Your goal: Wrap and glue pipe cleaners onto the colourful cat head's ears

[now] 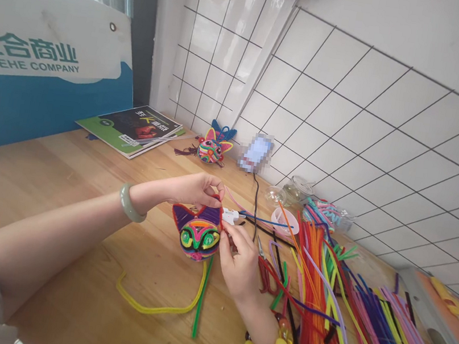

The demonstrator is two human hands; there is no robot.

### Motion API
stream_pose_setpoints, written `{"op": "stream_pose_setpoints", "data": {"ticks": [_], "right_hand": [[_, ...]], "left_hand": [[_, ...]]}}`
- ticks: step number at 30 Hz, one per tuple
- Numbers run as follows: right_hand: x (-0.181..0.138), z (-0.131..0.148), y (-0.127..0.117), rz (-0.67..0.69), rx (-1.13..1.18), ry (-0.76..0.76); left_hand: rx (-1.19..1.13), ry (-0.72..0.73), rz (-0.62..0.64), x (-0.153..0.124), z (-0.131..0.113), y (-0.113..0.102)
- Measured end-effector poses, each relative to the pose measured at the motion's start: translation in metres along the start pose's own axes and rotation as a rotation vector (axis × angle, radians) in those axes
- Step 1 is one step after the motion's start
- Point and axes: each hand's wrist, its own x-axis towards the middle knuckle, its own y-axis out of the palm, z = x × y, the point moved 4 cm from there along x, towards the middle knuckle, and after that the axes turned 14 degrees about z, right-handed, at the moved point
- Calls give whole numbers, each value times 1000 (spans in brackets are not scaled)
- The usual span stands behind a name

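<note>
A cat head [199, 237] made of coloured pipe cleaners, with purple ears outlined in red and green eyes, faces me just above the table. My left hand [198, 189] is closed on the tip of its right-side ear. At the lower outer edge of that ear, my right hand [242, 263] pinches the red pipe cleaner [221, 217] that edges it. Behind the fingers shows the white nozzle end of a glue gun [231, 216], its body mostly hidden. Below the head lie a yellow pipe cleaner [152, 310] and a green pipe cleaner [202, 300].
Red-handled scissors [268, 275] lie right of my right hand, beside bundles of pipe cleaners [319, 289]. Farther back are a finished cat head [211, 149], a blurred phone [255, 154], a pink bowl [286, 222] and magazines [132, 129]. A tiled wall [352, 98] bounds the table.
</note>
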Motion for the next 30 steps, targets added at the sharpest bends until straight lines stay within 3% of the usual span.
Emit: {"op": "stream_pose_setpoints", "data": {"ticks": [19,30], "right_hand": [[-2,0,1,-21,-21,-27],[-4,4,2,-15,-259,-109]], "left_hand": [[38,45,-18,-1,-5,1],[51,83,-1,1,0,0]]}}
